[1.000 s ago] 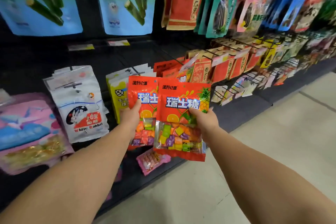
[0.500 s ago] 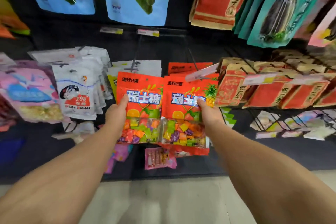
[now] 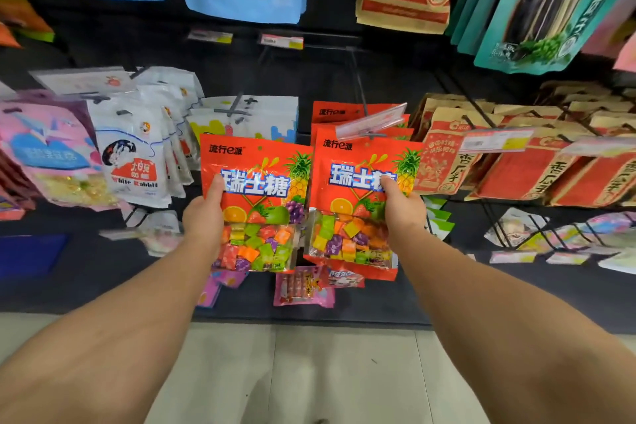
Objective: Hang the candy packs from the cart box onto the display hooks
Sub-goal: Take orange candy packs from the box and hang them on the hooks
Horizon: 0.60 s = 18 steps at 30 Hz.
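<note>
Two red fruit-candy packs are held up before the display wall. My left hand grips the left candy pack by its left edge, thumb on the front. My right hand grips the right candy pack by its right edge. The right pack's top is at the tip of a display hook with a clear price-tag holder, where matching red packs hang behind it. The cart box is out of view.
White Rabbit bags and pink bags hang at left, white-yellow bags behind the left pack, red-and-tan seed bags at right. Large blue and teal bags hang above. Small pink packs hang lower, above the tiled floor.
The view has swung to face the display head-on and moved closer. Both packs have risen, and the right pack now reaches the hook with the red packs.
</note>
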{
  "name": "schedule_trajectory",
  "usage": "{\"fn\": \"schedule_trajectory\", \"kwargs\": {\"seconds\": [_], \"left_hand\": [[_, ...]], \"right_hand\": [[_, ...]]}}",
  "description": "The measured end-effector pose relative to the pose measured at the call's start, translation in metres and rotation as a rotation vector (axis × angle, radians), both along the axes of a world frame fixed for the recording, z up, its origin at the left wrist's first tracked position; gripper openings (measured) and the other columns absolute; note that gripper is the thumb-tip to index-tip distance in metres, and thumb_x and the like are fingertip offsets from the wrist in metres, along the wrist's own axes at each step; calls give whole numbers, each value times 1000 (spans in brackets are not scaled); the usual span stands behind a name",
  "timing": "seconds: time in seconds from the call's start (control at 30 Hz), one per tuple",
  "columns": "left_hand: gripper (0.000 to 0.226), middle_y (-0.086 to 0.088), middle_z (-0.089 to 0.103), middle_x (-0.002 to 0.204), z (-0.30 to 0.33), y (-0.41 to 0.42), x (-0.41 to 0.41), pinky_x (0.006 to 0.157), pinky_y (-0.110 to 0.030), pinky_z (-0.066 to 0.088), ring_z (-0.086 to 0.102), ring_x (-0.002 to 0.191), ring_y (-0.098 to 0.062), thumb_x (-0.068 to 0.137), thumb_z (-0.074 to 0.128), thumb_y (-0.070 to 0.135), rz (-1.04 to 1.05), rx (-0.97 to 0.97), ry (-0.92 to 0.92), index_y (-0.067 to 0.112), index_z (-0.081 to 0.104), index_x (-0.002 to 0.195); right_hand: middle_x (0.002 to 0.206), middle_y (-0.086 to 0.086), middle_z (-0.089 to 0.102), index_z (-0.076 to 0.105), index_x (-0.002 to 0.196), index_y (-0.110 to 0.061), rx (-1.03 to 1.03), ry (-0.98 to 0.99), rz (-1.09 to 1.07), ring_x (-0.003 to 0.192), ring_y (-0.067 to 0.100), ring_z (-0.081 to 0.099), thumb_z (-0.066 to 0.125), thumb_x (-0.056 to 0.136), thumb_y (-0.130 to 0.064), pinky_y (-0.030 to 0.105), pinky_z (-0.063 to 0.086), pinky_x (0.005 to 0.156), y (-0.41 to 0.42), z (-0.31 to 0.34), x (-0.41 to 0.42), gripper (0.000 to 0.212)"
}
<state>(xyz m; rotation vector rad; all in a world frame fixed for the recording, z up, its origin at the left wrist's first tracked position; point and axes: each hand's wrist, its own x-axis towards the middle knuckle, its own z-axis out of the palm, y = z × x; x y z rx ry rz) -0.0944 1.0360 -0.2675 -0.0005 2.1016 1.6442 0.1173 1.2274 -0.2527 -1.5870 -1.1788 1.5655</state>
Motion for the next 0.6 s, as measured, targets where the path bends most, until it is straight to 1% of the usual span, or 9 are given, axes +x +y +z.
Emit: {"fn": "schedule_trajectory", "kwargs": {"seconds": [0.1,0.17,0.23,0.3,0.37,0.4,0.5,0.53,0.6], "left_hand": [[66,-12,76,103,-4,-2,3,96,-56,53,71,97,-35,73,51,84,-34,6,-47,21,67,87],[58,-10,76,101,-5,0,6,96,-55,54,72,97,-33,81,54,79,-57,15,-67,23,67,89],[50,-9,76,100,-5,5,10,97,-53,54,72,96,-32,87,54,72,-65,24,-70,24,67,88],[46,-8,76,99,-6,10,15,97,-52,54,72,96,-31,90,55,69,-69,30,-72,24,66,87],[45,-8,76,98,-7,14,18,97,-51,53,72,96,-31,90,55,68,-85,39,-76,24,67,88],[46,-8,76,98,-8,16,19,97,-51,53,72,95,-30,90,55,68,-94,37,-78,24,67,88],[45,-5,76,95,-9,20,24,95,-46,53,71,93,-27,91,53,67,-118,22,-69,25,67,90],[45,-5,76,95,-10,22,25,94,-45,53,71,93,-27,92,53,67,-126,25,-71,25,67,91],[46,-6,76,98,-11,24,27,93,-43,53,71,95,-27,91,54,67,-135,27,-74,24,68,94]], "right_hand": [[140,10,55,40,145,-19,-8,8,3,121,33,58,60,39,-80,53,50,95,5,0,2,123],[137,10,58,41,144,-21,-25,13,22,122,35,59,61,39,-82,55,49,95,9,-1,1,123],[136,10,59,38,147,-23,-15,5,43,120,36,60,59,39,-85,54,50,92,9,0,-1,126],[139,9,56,29,152,-24,-4,0,51,120,35,59,57,38,-85,52,49,87,8,5,-3,132],[142,10,53,28,152,-23,4,7,73,112,32,58,57,38,-84,48,45,79,8,8,-5,133],[142,10,52,29,152,-22,8,13,82,111,32,57,57,38,-84,47,43,77,7,10,-5,132],[140,9,54,30,151,-23,-17,18,63,121,35,56,58,38,-81,47,44,81,7,8,-6,130],[140,8,54,33,150,-23,-27,27,56,121,34,56,59,38,-81,48,45,84,8,6,-6,128],[141,9,54,37,147,-22,-37,41,48,114,31,56,60,40,-80,48,46,85,10,7,-5,123]]}}
